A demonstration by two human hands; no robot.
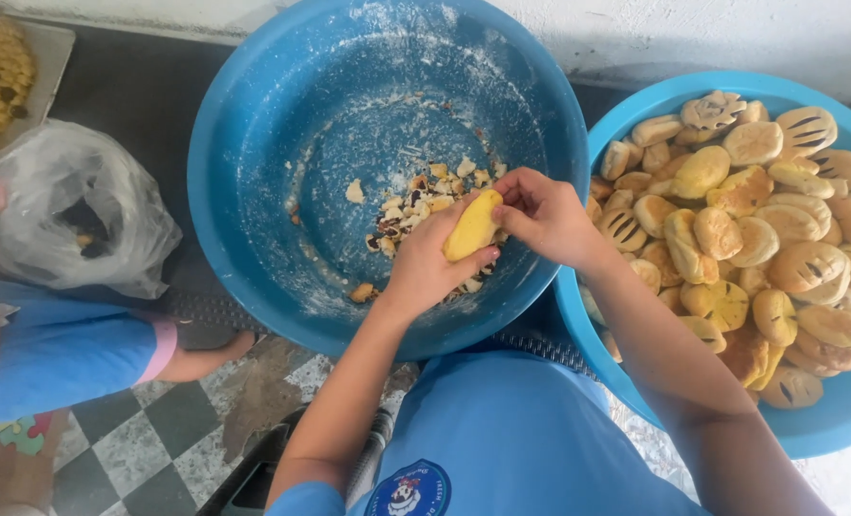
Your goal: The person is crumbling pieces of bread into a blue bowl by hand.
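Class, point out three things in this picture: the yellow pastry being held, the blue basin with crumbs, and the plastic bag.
yellow pastry point(473, 225), head view, its bare middle.
blue basin with crumbs point(254, 182), head view, inner left wall.
plastic bag point(72, 205), head view, its crumpled front.

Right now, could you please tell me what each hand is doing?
Left hand: closed around a yellow pastry over the blue basin.
Right hand: fingertips pinching the same pastry's top end.

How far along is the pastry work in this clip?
Early, it seems. Done: only a small pile of broken pieces lies in the middle basin. In hand: the left hand holds one yellow pastry while the right hand picks at it. Left: the right basin is heaped with whole pastries.
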